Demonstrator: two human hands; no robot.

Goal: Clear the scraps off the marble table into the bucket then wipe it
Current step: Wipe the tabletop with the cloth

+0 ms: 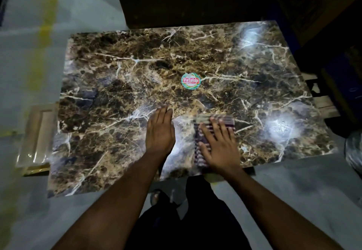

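**A:** Since no scraps show anywhere on the marble table (121, 85), you look to be in the wiping half of the job. Why is your right hand (219, 144) spread so wide?

**B:** Your fingers are straight and fanned, pressing the striped cloth (199, 151) flat against the stone rather than gripping it. That spreads the pressure over more fabric, which I'd judge suits a broad sweep.

**A:** And your left hand (160, 132)?

**B:** It lies flat on bare marble just beside the cloth, fingers straight and together, holding nothing. It probably braces you as you lean over the near edge.

**A:** Where does the cloth sit, and how does it run?

**B:** Near the front edge, a little right of centre, well below the round sticker (191, 81). It is blurred, but its long axis seems to run from you towards the far side, with the stripes lying across that.

**A:** The bucket?

**B:** I cannot see one.
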